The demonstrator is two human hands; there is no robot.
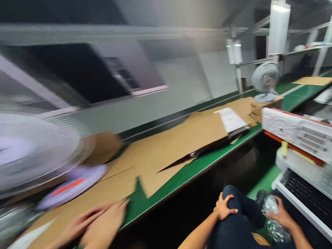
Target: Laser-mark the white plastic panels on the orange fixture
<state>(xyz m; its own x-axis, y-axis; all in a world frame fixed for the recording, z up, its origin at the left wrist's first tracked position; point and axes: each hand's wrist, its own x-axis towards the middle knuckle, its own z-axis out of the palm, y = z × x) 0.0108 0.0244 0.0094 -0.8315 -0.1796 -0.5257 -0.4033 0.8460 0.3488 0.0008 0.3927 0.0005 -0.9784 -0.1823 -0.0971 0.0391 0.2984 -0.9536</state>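
Head camera, a packing line seen at a tilt and badly blurred on its left side: the seated person's left hand (pixel 224 207) lies on a raised knee in dark trousers (pixel 240 211), fingers (pixel 231 210) spread loosely over the cloth and gripping nothing. The right hand (pixel 281 216) is closed around a crumpled bundle of clear plastic wrap (pixel 272 216), which sits low at the right of the frame, beside the knee and just in front of a white machine with red trim (pixel 298 133); more of the wrap trails below the fingers. Across a dark gap, a long green desk (pixel 197 166) runs from lower left to upper right, covered for most of its length by flattened brown cardboard sheets (pixel 168 145), one corner of which lifts clear of the green surface. A flat white item (pixel 230 119) lies on the cardboard further along, with a small cardboard box (pixel 261 107) beyond it carrying a white fan (pixel 266 81). At the near end another fan (pixel 33 155) fills the left edge, too smeared to make out in detail. Another pair of hands (pixel 101 223), apparently a co-worker's, rests flat on the nearest cardboard at the lower left, well apart from the seated person; blur hides how those fingers are set. Rolls of clear film (pixel 278 27) stand on a rack above the far desk.
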